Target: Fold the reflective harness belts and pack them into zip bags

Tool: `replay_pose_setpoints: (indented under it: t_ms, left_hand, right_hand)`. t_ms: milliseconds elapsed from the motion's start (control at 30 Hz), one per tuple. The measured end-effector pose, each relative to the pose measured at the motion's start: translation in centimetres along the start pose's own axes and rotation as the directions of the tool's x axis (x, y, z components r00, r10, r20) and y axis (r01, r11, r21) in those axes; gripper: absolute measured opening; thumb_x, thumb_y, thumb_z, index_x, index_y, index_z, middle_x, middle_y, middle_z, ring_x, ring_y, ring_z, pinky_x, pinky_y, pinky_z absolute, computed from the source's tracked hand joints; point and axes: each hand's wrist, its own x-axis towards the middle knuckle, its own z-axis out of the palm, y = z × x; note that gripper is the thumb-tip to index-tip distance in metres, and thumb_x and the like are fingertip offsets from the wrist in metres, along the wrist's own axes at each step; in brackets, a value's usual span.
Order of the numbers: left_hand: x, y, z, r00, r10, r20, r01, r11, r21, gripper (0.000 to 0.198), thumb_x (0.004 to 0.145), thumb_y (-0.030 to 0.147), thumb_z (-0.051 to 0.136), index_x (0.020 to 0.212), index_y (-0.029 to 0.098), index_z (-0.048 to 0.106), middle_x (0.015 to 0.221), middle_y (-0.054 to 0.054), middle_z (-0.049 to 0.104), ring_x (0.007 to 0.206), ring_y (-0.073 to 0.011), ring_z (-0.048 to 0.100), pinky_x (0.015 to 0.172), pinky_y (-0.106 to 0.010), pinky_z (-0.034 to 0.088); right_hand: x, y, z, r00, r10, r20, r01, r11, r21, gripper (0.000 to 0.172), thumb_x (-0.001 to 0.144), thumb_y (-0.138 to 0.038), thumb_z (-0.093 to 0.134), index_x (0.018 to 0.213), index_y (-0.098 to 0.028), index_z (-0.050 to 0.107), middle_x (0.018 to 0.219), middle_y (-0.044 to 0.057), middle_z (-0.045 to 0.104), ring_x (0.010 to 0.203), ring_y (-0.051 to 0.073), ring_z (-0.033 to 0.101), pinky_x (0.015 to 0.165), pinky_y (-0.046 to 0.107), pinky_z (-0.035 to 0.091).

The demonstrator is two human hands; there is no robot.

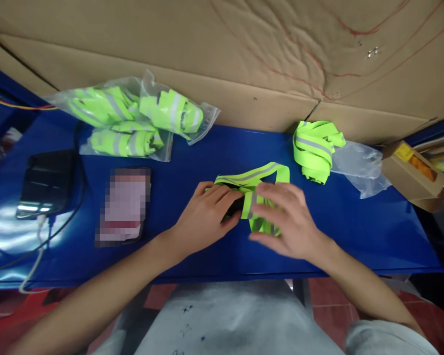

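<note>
Left hand (203, 217) is curled onto one neon strap (247, 204), partly hidden under both hands; right hand (292, 219) is held fingers spread, contact unclear. Left of them, three bagged bundles (124, 142) and one phone (124, 202), screen blurred, are seen; ahead and right, one loose bundle (314, 150), one carton (410, 177).

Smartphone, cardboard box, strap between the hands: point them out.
Smartphone (126, 204), head view: middle of its screen.
Cardboard box (406, 172), head view: brown side.
Neon reflective strap (246, 206), head view: green part beside grey stripe.
</note>
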Motion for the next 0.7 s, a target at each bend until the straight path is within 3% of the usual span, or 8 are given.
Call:
replay_pose_setpoints:
  t_ms: [67, 200, 300, 400, 533, 600, 700]
  left_hand:
    - [0.0, 0.1, 0.3, 0.999, 0.031, 0.011, -0.03, 0.997, -0.069, 0.02, 0.097, 0.022, 0.057, 0.116, 0.017, 0.063, 0.107, -0.007, 0.076, 0.101, -0.0245, 0.07, 0.095, -0.042, 0.047]
    - [0.2, -0.2, 0.3, 0.999, -0.05, 0.012, 0.051, 0.997, -0.061, 0.031, 0.095, 0.019, 0.06, 0.125, 0.017, 0.056, 0.116, -0.008, 0.075, 0.106, -0.0235, 0.071, 0.096, -0.04, 0.048]
    - [0.4, -0.6, -0.2, 0.997, -0.077, 0.03, 0.075, 0.995, 0.063, 0.033, 0.09, 0.018, 0.065, 0.123, 0.018, 0.057, 0.111, -0.008, 0.075, 0.099, -0.0258, 0.071, 0.089, -0.04, 0.05]
    - [0.5, -0.8, -0.9, 0.996, -0.075, 0.057, 0.061, 0.973, 0.224, 0.021, 0.091, 0.024, 0.066, 0.11, 0.017, 0.064, 0.109, -0.01, 0.075, 0.098, -0.0293, 0.071, 0.085, -0.043, 0.051]
    - [0.5, -0.2, -1.5, 0.998, -0.03, 0.062, 0.003, 0.919, 0.395, 0.017, 0.095, 0.027, 0.06, 0.103, 0.014, 0.068, 0.105, -0.011, 0.076, 0.095, -0.0302, 0.072, 0.091, -0.051, 0.05]
    - [0.4, 0.2, -1.5, 0.998, 0.017, 0.067, -0.046, 0.882, 0.468, 0.021, 0.098, 0.025, 0.055, 0.103, 0.011, 0.069, 0.101, -0.012, 0.076, 0.091, -0.0299, 0.071, 0.093, -0.052, 0.049]
    - [0.4, 0.3, -1.3, 0.993, 0.104, 0.064, -0.122, 0.839, 0.53, 0.024, 0.099, 0.025, 0.052, 0.1, 0.01, 0.07, 0.097, -0.012, 0.076, 0.088, -0.0284, 0.071, 0.09, -0.05, 0.05]
  right_hand:
    - [0.0, -0.8, 0.5, 0.987, -0.085, 0.134, 0.106, 0.981, -0.16, 0.047, 0.104, -0.037, 0.058, 0.148, -0.025, 0.048, 0.149, 0.01, 0.06, 0.14, 0.027, 0.053, 0.12, 0.05, 0.032]
    - [-0.1, 0.4, 1.3, 0.976, 0.087, 0.198, -0.018, 0.945, -0.327, 0.046, 0.106, -0.032, 0.05, 0.149, -0.016, 0.052, 0.139, 0.013, 0.067, 0.121, 0.029, 0.064, 0.107, 0.05, 0.036]
    - [-0.2, 1.8, 1.1, 0.971, 0.14, 0.195, -0.067, 0.938, -0.339, 0.038, 0.106, -0.03, 0.048, 0.139, -0.015, 0.062, 0.133, 0.013, 0.07, 0.113, 0.028, 0.066, 0.101, 0.047, 0.038]
    - [-0.3, 1.9, 1.0, 0.969, 0.125, 0.212, -0.044, 0.936, -0.351, 0.03, 0.105, -0.024, 0.049, 0.124, -0.017, 0.071, 0.131, 0.011, 0.07, 0.113, 0.028, 0.066, 0.1, 0.046, 0.038]
    - [-0.4, 1.4, 1.0, 0.969, 0.119, 0.215, -0.045, 0.946, -0.32, 0.032, 0.105, -0.039, 0.053, 0.105, -0.017, 0.076, 0.129, 0.012, 0.071, 0.112, 0.028, 0.067, 0.106, 0.048, 0.036]
    - [-0.4, 1.3, 1.0, 0.974, 0.132, 0.182, -0.07, 0.946, -0.315, 0.039, 0.105, -0.047, 0.053, 0.111, -0.016, 0.075, 0.129, 0.013, 0.071, 0.112, 0.029, 0.067, 0.108, 0.049, 0.035]
    - [-0.2, 0.7, 1.3, 0.986, 0.124, 0.116, -0.077, 0.936, -0.343, 0.052, 0.106, -0.049, 0.051, 0.143, -0.014, 0.059, 0.144, 0.017, 0.063, 0.119, 0.031, 0.065, 0.111, 0.051, 0.034]
